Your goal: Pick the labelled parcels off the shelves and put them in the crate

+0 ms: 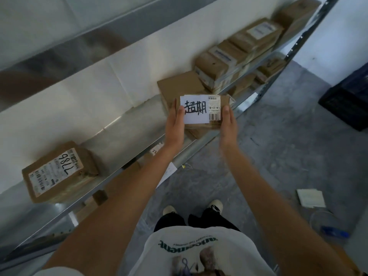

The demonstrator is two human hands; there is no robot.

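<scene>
A: Parcel [201, 112] sits between both hands, out over the front edge of the shelf [127, 128]. Flat brown cardboard box, white paper slip with bold handwritten characters on top, barcode label beside it on the right.

B: Grip?

A: Left hand [175, 124] clamps the left short end, thumb curled onto the white slip. Right hand [229, 122] presses the right end, thumb up over the box edge. Both holding; whether the box has cleared the one under it, I cannot tell.

B: Long axis?

A: Runs left to right, hand to hand. Box is level, label face up.

B: And the crate?

A: Dark slatted plastic crate [346, 102] on the concrete floor, well off to the right, away from the shelf. Right hand is the nearer one, so my judgement is the carry swings rightward and down.

B: Anything else on the shelf?

A: A matching cardboard box marked 7786 [57, 172] far left, printed label up. A stack of boxes [239, 54] further right, blurred. All matte card, square corners; shelf is smooth grey metal.
</scene>
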